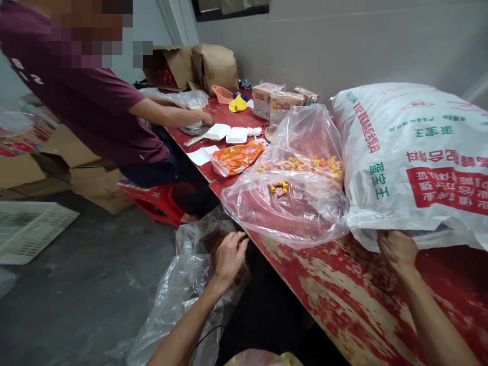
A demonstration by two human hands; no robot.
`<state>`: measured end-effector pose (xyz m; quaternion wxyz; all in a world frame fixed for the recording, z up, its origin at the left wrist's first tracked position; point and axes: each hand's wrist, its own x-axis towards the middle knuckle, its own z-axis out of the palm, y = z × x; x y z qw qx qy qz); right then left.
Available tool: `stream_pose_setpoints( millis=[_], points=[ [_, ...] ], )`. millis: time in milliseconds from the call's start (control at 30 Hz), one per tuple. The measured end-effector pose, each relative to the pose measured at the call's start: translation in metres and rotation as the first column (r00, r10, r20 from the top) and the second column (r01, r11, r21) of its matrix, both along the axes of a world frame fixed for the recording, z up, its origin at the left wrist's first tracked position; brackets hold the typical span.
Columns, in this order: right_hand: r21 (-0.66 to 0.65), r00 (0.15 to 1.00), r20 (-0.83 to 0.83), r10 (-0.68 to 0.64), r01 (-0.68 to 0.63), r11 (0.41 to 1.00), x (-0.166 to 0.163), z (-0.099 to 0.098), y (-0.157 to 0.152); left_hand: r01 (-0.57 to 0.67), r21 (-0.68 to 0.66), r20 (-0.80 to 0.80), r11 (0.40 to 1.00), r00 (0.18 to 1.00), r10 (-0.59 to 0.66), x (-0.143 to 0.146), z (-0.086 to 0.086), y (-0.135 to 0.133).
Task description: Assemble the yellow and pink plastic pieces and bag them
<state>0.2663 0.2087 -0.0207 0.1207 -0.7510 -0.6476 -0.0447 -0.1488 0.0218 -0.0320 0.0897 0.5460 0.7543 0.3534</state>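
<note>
My left hand (231, 258) hangs by the table's near edge, above a clear plastic bag (168, 300) that stands low beside my legs. Its fingers are loosely bent and apart, with nothing seen in them. My right hand (399, 250) reaches into the lower edge of a big white woven sack (404, 137) with red and green print, lying on the table. The sack's edge covers those fingers, so their grip is hidden. Between my hands a large clear plastic bag (282, 213) lies spread open. Small yellow-and-pink pieces (280, 188) are inside it, mostly towards the back.
The worn red table (328, 284) runs away from me. Farther along are an orange bag (238, 157), white foam boxes (236, 135) and packed boxes (285, 104). Across the corner a co-worker (84, 101) sits on a red stool (160, 203). A white crate (34, 229) stands on the floor.
</note>
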Motion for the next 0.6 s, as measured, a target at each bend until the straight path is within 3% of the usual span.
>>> stream_pose_setpoints(
  millis=[67,133,267,333,433,500,600],
  points=[
    [-0.04,1.0,0.022,0.01,-0.009,0.999,-0.004,-0.005,0.01,-0.002,0.042,0.008,0.999,1.0,0.001,0.011,0.016,0.044],
    [-0.021,1.0,0.026,0.014,-0.013,1.0,-0.004,-0.007,0.016,-0.055,-0.025,-0.018,0.998,0.998,0.054,0.021,0.028,0.095],
    [-0.127,0.998,0.006,0.066,-0.065,0.99,0.003,-0.003,0.015,-0.149,-0.161,-0.032,0.976,0.989,0.146,0.03,0.03,0.185],
    [-0.159,0.993,-0.066,0.095,-0.104,0.982,0.004,0.001,0.003,-0.145,-0.206,-0.016,0.968,0.989,0.145,0.031,0.024,0.213],
    [-0.089,0.954,-0.297,0.04,-0.07,0.994,0.001,0.001,-0.026,-0.143,-0.258,-0.008,0.955,0.989,0.146,0.027,0.014,0.231],
    [-0.055,0.846,-0.531,-0.047,0.02,0.998,-0.003,-0.004,-0.047,-0.148,-0.247,-0.012,0.958,0.989,0.149,0.023,0.012,0.228],
    [-0.102,0.464,-0.876,-0.132,0.09,0.991,-0.011,-0.013,-0.076,-0.14,-0.179,-0.014,0.974,0.99,0.14,0.019,0.014,0.206]
  ],
)
